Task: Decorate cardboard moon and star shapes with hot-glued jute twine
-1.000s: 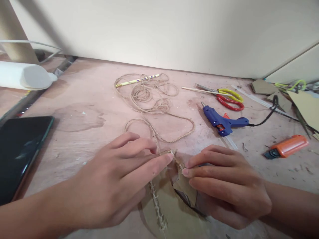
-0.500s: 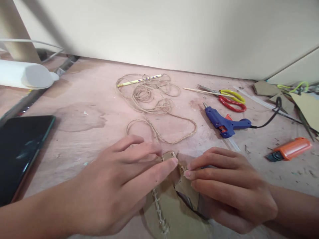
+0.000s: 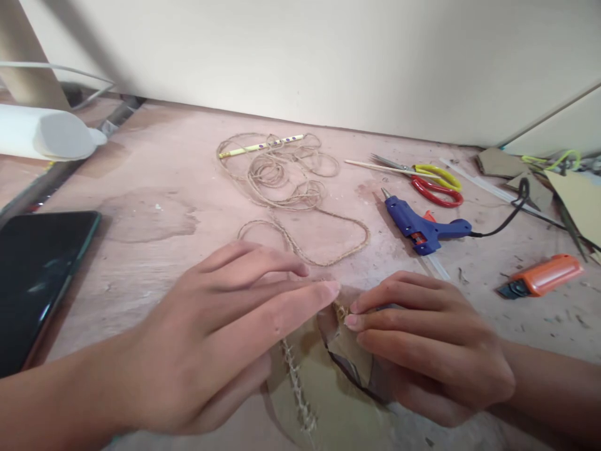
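Below the middle of the view lies a cut cardboard piece (image 3: 338,401) with a line of twine (image 3: 295,382) stuck along its left part and a dark, ragged opening at its right. My left hand (image 3: 220,326) reaches over its top with fingers stretched out, the index fingertip at the upper edge, close to the twine end there. My right hand (image 3: 432,344) has its fingers bent and pressed together on the right side of the cardboard, fingertips at a short bit of twine. Its thumb is hidden. From the top, loose jute twine (image 3: 323,260) runs away across the table.
Tangled twine surrounds a pencil (image 3: 263,146) at the back. To the right lie scissors (image 3: 436,183), a thin stick (image 3: 370,165), a blue glue gun (image 3: 417,225), an orange cutter (image 3: 547,275) and cardboard scraps (image 3: 500,163). A phone (image 3: 37,275) and white bottle (image 3: 42,133) are at left.
My left index finger has shifted slightly up and over the top of the cardboard, covering more of it. My right hand stays nearly in place. The view has tilted a little.
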Demonstrator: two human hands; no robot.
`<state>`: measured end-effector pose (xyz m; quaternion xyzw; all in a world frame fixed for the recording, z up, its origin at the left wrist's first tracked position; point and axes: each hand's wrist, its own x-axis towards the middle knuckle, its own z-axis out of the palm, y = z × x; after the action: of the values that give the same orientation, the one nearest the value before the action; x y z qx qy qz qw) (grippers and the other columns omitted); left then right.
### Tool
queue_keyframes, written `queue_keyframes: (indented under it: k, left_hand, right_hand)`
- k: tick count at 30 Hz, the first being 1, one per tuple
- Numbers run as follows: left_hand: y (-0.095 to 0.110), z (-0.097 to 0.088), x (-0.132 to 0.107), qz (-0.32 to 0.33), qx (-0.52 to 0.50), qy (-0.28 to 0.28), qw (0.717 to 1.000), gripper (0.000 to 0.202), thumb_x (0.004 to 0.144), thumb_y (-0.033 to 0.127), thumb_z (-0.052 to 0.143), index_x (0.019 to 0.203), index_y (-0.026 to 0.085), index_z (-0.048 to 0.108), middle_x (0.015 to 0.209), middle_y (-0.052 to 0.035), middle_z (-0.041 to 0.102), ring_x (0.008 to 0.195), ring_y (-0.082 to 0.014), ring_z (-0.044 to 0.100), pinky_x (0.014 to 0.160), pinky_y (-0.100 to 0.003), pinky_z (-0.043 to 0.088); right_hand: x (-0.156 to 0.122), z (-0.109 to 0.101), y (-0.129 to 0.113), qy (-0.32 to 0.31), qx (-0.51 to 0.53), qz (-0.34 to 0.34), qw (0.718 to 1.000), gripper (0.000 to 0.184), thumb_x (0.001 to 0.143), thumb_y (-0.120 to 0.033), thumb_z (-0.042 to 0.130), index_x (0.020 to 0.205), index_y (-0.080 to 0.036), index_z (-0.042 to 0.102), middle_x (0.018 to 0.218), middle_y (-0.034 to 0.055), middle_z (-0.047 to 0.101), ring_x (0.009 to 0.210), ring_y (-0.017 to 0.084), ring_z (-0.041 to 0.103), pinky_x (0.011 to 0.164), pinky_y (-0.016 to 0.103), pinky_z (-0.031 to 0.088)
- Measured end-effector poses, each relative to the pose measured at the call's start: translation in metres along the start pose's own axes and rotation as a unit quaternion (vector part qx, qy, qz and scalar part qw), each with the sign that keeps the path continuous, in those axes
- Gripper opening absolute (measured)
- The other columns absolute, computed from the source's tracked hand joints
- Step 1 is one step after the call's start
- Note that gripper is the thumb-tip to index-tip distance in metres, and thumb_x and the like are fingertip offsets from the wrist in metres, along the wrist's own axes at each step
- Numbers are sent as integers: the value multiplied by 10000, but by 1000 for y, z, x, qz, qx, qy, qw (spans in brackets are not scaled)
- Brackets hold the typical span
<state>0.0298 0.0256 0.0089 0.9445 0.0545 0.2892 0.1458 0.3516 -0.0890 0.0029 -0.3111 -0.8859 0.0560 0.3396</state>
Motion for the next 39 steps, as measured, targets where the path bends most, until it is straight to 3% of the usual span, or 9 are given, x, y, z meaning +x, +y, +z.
queue_keyframes:
  k: [3,7,12,16,20,25,33,39]
  left_hand:
    - [1,-1,3,18,38,-45,998,422,1248,98,551,1642,114,702,1478,-142,977,1419,-299,892,1207,-450,640]
    - [1,-3,5,19,46,-51,997,365,1295,136,531,1593,137,742,1334,-136,990,1329,-309,900,1147,-464,630]
    - [8,7,3,-42,30,-48,998,478,1261,473,763,1721,349,793,1477,-133,957,1531,-444,827,1295,-616,674]
    - [11,10,6,-54,19,-48,997,586,1231,612,808,1752,344,780,1583,-163,917,1616,-473,788,1350,-683,685]
    - [1,0,6,-64,-3,-51,997,583,1244,547,809,1782,328,754,1696,-166,878,1683,-465,774,1374,-684,705]
    - [-15,-15,1,-46,-26,-130,990,623,1327,314,605,1932,176,551,1967,-214,690,1837,-389,687,1544,-656,605]
    - [-17,-4,-4,-63,-18,-156,986,656,1386,457,573,1969,167,493,2061,-221,567,1927,-395,577,1586,-693,544]
    - [-16,-9,-5,-93,-57,-164,981,705,1370,479,600,2002,224,422,2095,-193,527,1949,-380,544,1638,-661,463]
  right_hand:
    - [1,0,-1,0,-4,-3,1000,271,968,-31,661,1149,-197,776,978,42,932,968,238,915,854,387,735]
    - [2,-1,-1,-4,-9,0,1000,263,990,-34,665,1157,-203,778,982,45,936,969,239,916,854,386,743]
    - [0,-1,-1,-1,-14,2,1000,287,968,-32,664,1155,-224,765,985,39,948,945,252,913,827,403,764]
    - [-1,0,0,-6,-8,1,1000,288,963,-32,667,1163,-213,768,986,48,947,962,253,923,855,396,768]
    - [0,0,0,0,-14,0,1000,287,978,-24,653,1154,-219,768,970,47,939,916,247,914,866,388,755]
    - [2,-1,1,1,-22,2,1000,317,942,-8,634,1140,-217,768,969,26,942,916,227,892,868,373,741]
    - [3,-1,1,-2,-23,4,1000,316,957,-9,641,1153,-219,774,982,29,943,925,228,905,853,385,735]
    - [-1,-1,1,-9,-19,3,1000,334,943,-16,639,1174,-214,778,1001,25,959,949,232,900,867,381,733]
